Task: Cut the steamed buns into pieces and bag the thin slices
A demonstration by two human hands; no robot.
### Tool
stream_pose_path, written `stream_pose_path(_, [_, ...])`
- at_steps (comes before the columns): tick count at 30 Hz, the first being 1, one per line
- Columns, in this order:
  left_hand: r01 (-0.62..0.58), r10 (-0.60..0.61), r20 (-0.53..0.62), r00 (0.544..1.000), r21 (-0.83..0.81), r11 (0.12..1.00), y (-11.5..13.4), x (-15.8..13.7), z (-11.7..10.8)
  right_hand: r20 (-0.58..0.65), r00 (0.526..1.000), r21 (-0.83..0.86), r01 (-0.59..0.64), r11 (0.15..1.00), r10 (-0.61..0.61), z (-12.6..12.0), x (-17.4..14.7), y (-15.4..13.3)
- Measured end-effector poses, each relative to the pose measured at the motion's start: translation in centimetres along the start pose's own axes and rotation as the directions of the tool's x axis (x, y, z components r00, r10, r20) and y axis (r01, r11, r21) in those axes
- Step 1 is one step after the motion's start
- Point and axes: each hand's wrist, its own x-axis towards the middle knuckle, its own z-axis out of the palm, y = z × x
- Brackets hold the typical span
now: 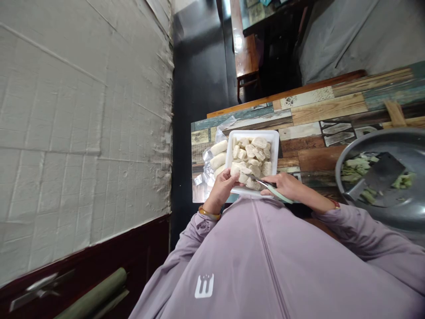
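The pale piece [236, 169] was in the left grip [225, 183], over the near left part of the white tray [275, 148]. In the head view, the fingers and thumb of that hand were pinched on it, so its full length was partly hidden. The right grip [285, 184] was closed around the scissors [275, 192], whose blades pointed leftward from it and reached the piece near the left fingertips. Whether the blades were apart or together was too small to tell.

The step in hand looked to be snipping the piece into bits over the tray. By my judgement, the next move called for steady pressure from the right grip, with the left fingertips kept clear of the blades and the work held within the tray's rim.

Directly ahead of both grips, the tray held a loose heap of cut pieces [250, 151], thick and slice-like, covering most of its floor. Ahead and to the left of the left grip, uncut rolls [218, 161] lay on the desk [310, 160] along the tray's left side, with shiny wrapping [208, 172] about their outer ends; whether they touched the tray was unclear. Well to the right of the right grip stood a metal basin [419, 153]. It contained chopped greens [354, 169] and a cleaver [387, 173], its broad blade lying across some of them.
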Motion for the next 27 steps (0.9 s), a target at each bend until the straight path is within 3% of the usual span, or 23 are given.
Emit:
stream_pose_path(4, [-0.01,0.01,-0.001,1.0,-0.001,1.0,-0.1,-0.1,-0.2,0.03,0.998,0.002,-0.047,0.999,0.047,0.0,-0.2,-0.3])
stream_pose_path(20, [-0.084,0.086,-0.011,0.996,0.108,0.991,0.5,-0.6,0.2,0.109,0.994,0.053,-0.014,0.998,0.009,0.5,1.2,0.3])
stream_pose_path(27, [-0.016,0.003,0.101,0.995,0.126,0.992,0.2,-0.5,0.2,0.038,0.997,0.056,0.066,0.996,-0.068,1.1,1.3,0.3])
